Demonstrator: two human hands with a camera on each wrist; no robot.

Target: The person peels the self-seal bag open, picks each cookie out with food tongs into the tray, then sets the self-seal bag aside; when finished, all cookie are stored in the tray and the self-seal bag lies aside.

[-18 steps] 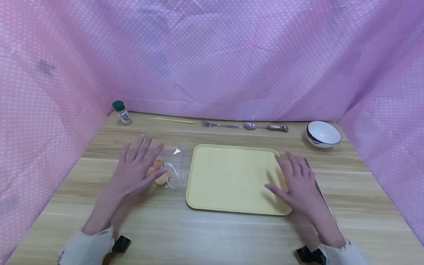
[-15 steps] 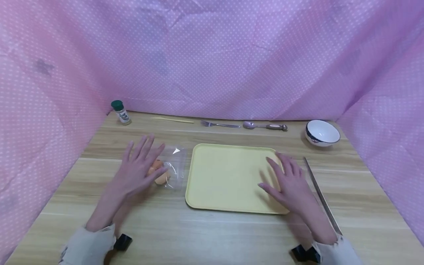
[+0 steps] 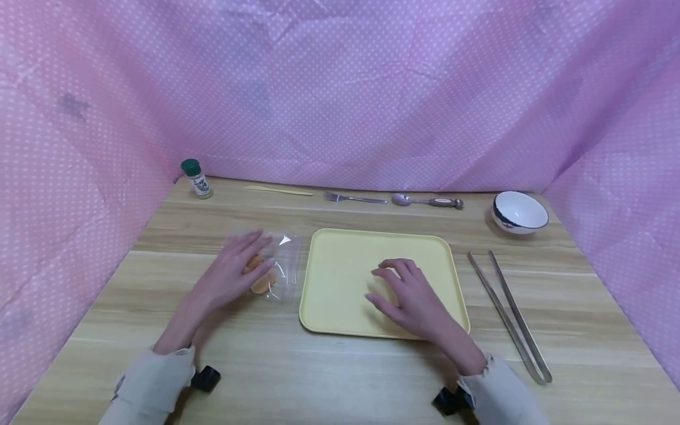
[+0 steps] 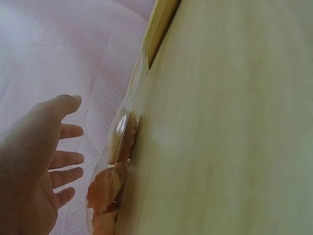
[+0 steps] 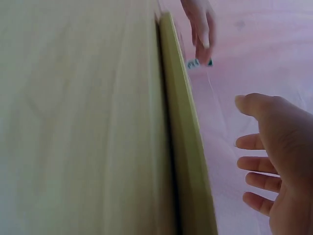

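Note:
My left hand hovers, fingers extended, over a clear plastic bag left of the tray. Orange-brown, bread-like pieces lie in the bag, partly hidden under the hand. In the left wrist view, that hand holds nothing, and the pieces show through the plastic beside its fingertips. My right hand is above the right half of a pale yellow tray, its fingers loosely bent. The right wrist view shows this hand holding nothing, above the tray's rim.
Metal tongs lie right of the tray. Along the back edge are a green-capped shaker, a thin yellowish stick, a fork, a spoon and a white bowl. Pink dotted cloth surrounds the table.
My right hand has moved left from the tray's right edge over the tray, uncovering the tongs. The left hand has shifted slightly right over the bag, its fingers closer together.

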